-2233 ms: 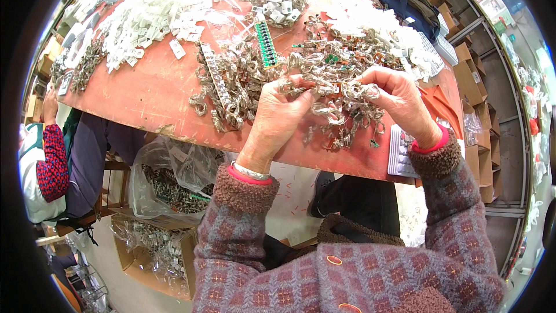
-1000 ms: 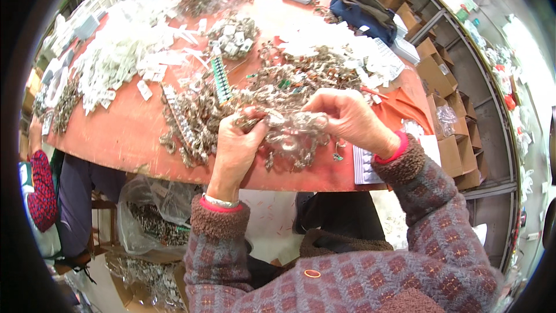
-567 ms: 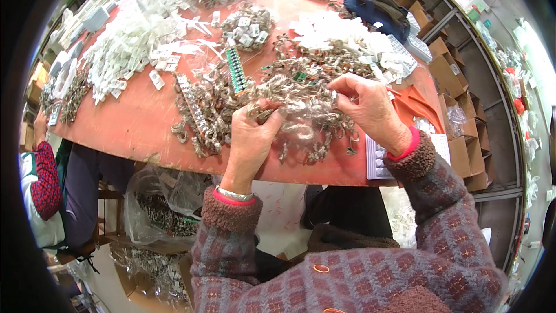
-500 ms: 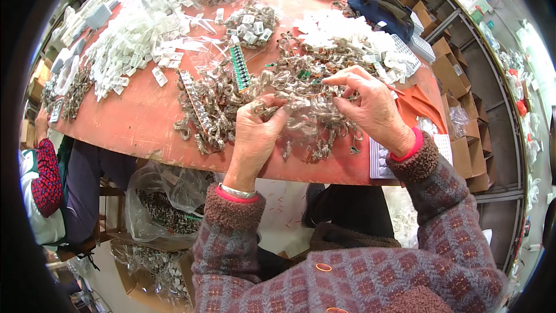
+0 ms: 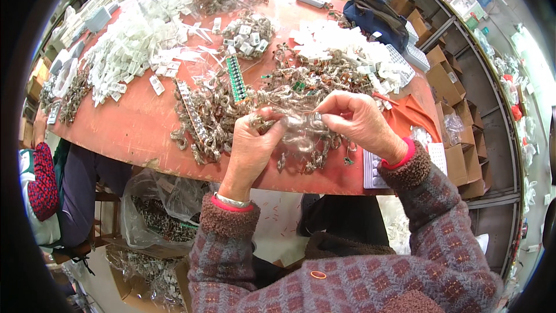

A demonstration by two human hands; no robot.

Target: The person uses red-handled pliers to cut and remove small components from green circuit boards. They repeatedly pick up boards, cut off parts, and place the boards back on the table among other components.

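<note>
Both hands, left hand (image 5: 253, 142) and right hand (image 5: 354, 122), pinch one small clear wired part (image 5: 295, 123) above the heaped pile (image 5: 301, 90); likely risk: trailing leads snag neighbouring pieces off the tabletop (image 5: 133, 133).

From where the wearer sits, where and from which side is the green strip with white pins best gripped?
Grip the green strip at its near end, coming from the wearer's side. It lies lengthwise, running away from the wearer, and that end juts toward the left hand. Pinch its long edges, probably; metal clips crowd both sides.
</note>
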